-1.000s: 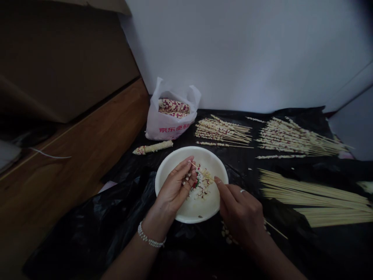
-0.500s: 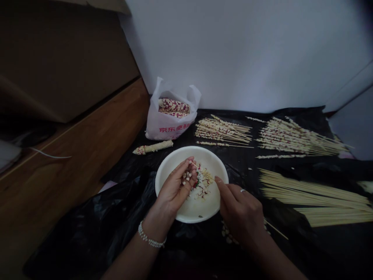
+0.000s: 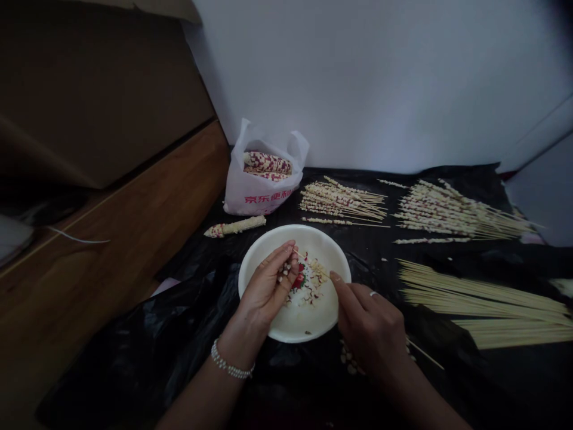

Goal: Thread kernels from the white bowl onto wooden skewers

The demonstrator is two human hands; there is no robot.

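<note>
A white bowl sits on black plastic sheeting and holds loose corn kernels. Over its left side, my left hand is cupped around several kernels and pinches one at the fingertips. My right hand grips a thin bamboo skewer whose tip points left to my left fingertips. The skewer's rear end sticks out behind my right hand. A bead bracelet circles my left wrist.
A white plastic bag with corn cobs stands behind the bowl; a partly stripped cob lies beside it. Two piles of threaded skewers lie at the back, bare skewers on the right. A wooden surface lies left.
My left fingers shifted slightly against the skewer tip, working the kernels. My right hand and the bowl have stayed in place.
</note>
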